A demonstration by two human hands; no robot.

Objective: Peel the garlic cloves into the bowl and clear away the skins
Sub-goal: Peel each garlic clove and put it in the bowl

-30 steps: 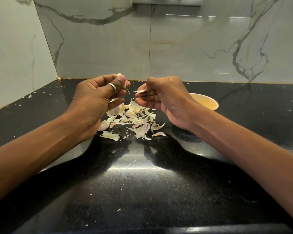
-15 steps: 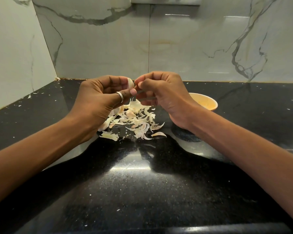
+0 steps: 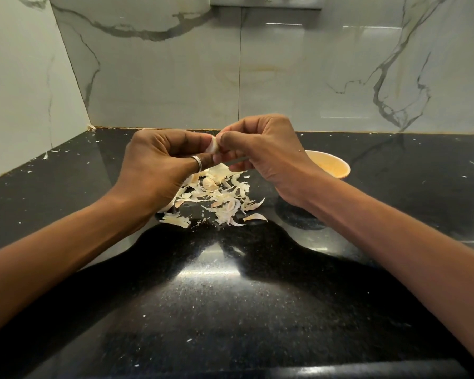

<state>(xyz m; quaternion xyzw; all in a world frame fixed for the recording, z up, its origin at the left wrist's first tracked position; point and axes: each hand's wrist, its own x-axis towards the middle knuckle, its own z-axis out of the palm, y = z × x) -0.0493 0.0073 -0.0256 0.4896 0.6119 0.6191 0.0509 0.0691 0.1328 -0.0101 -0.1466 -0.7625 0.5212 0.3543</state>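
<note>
White garlic clove (image 3: 212, 145) pinched between left hand (image 3: 159, 170) and right hand (image 3: 263, 154); slip drops it into skins (image 3: 216, 198) below, missing bowl (image 3: 337, 168).

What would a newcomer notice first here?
The left hand and right hand meet mid-frame above the black counter, pinching one pale clove between them. Just below lies a scattered heap of skins. A small bowl sits beyond the right wrist.
</note>
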